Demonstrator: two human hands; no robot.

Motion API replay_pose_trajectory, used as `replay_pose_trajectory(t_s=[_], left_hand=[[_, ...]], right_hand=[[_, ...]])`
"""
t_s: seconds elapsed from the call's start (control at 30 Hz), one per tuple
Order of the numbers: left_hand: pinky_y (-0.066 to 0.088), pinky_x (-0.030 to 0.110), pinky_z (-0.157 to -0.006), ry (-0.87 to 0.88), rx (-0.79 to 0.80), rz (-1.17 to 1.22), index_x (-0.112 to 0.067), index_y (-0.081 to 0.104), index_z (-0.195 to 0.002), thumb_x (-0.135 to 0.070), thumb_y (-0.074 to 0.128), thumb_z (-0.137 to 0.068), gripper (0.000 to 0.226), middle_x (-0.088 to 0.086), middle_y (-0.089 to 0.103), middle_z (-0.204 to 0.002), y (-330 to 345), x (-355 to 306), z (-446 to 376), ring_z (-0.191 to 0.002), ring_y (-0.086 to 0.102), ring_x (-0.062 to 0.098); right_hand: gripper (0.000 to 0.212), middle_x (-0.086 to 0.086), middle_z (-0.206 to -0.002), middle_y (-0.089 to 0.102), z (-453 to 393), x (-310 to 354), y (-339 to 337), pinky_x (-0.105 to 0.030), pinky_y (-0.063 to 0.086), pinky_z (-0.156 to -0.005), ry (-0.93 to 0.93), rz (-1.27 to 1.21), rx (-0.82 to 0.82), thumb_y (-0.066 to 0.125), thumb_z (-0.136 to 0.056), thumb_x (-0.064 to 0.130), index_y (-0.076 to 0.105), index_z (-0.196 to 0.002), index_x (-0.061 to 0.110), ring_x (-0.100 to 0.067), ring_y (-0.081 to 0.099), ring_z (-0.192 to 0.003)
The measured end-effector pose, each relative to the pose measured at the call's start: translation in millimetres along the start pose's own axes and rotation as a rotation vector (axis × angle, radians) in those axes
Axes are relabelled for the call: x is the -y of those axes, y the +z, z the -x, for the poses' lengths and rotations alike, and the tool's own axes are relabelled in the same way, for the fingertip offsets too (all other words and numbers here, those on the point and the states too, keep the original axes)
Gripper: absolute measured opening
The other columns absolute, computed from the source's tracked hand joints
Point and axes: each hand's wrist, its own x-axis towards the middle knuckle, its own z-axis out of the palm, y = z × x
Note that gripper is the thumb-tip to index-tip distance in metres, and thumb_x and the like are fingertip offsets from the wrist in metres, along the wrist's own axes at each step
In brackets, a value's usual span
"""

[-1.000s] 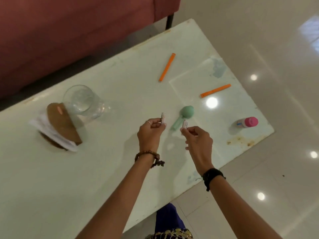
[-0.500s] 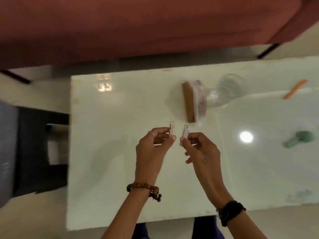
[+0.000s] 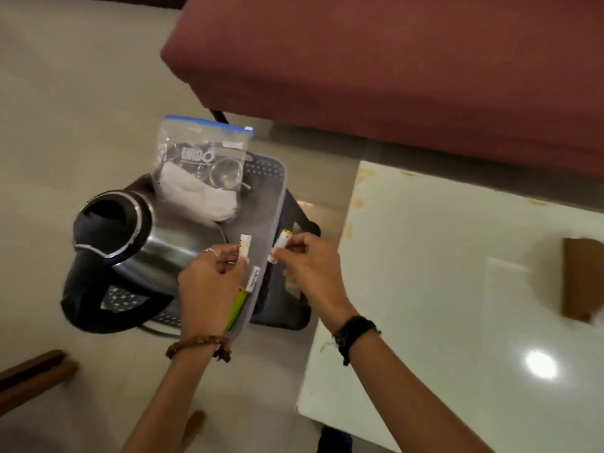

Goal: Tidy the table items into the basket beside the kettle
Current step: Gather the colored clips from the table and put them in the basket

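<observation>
My left hand (image 3: 209, 282) pinches a small white battery (image 3: 244, 245) upright over the grey basket (image 3: 273, 207). My right hand (image 3: 310, 266) pinches a second white battery (image 3: 280, 245) with a yellow tip above the basket's right rim. The basket sits on a black stool to the left of the white table (image 3: 457, 289). Another white battery (image 3: 253, 278) and a green pen (image 3: 236, 307) lie inside the basket near its front. A steel and black kettle (image 3: 124, 256) stands at the basket's left side.
A clear zip bag (image 3: 202, 168) with white contents and a glass lid rests in the basket's far end. A maroon sofa (image 3: 392, 67) runs behind. A brown cardboard piece (image 3: 578, 282) lies on the table at the right edge. A wooden piece (image 3: 29, 374) is at lower left.
The view has swung left from the table to the basket and kettle. Both hands, each still pinching a battery, have moved off the table to above the basket.
</observation>
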Motion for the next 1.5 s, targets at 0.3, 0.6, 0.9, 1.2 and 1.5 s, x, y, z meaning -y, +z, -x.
replay_pose_trajectory(t_s=[0.3,0.6,0.9,1.2,1.5], left_hand=[[0.046,0.034,-0.066,0.022,0.067,-0.382,0.0,0.064,-0.087,-0.01,0.049,-0.089,0.018,0.023,0.069,-0.093,35,55,-39,-0.09,0.065,0.04],[0.052,0.043,-0.068,0.049,0.13,-0.438,0.0,0.062,-0.096,-0.016,0.047,-0.093,0.022,0.021,0.066,-0.098,48,77,-42,-0.091,0.065,0.039],[0.055,0.047,-0.07,0.194,0.064,-0.366,-0.007,0.06,-0.104,-0.019,0.046,-0.094,0.021,0.015,0.065,-0.1,47,94,-41,-0.087,0.065,0.036],[0.053,0.032,-0.078,0.157,0.017,-0.087,-0.011,0.061,-0.104,-0.02,0.055,-0.09,0.017,0.009,0.065,-0.103,38,76,-35,-0.089,0.062,0.022],[0.043,0.018,-0.081,0.673,-0.001,-0.059,0.005,0.067,-0.088,-0.005,0.066,-0.08,0.014,0.018,0.07,-0.082,67,4,45,-0.072,0.065,0.02]], right_hand=[[0.011,-0.019,-0.098,0.063,-45,-4,90,-0.036,0.041,-0.065,-0.294,0.798,0.05,0.049,-0.088,0.006,0.055,-0.096,0.003,-0.039,0.06,-0.09],[0.028,-0.021,-0.107,0.064,-76,-10,96,-0.034,0.036,-0.066,-0.14,0.975,0.061,0.043,-0.087,-0.004,0.051,-0.113,-0.001,-0.039,0.061,-0.099],[0.023,-0.022,-0.101,0.068,-89,-9,91,-0.034,0.045,-0.071,-0.045,1.038,0.183,0.044,-0.088,-0.006,0.066,-0.095,-0.005,-0.035,0.064,-0.097],[0.017,-0.016,-0.097,0.069,-64,-11,69,-0.042,0.053,-0.083,-0.298,0.79,0.22,0.051,-0.089,0.007,0.068,-0.095,0.004,-0.028,0.065,-0.088],[0.009,0.003,-0.082,0.066,7,-47,-56,-0.017,0.043,-0.057,-0.317,0.544,-0.08,0.055,-0.09,0.023,0.061,-0.092,0.017,-0.004,0.053,-0.06]])
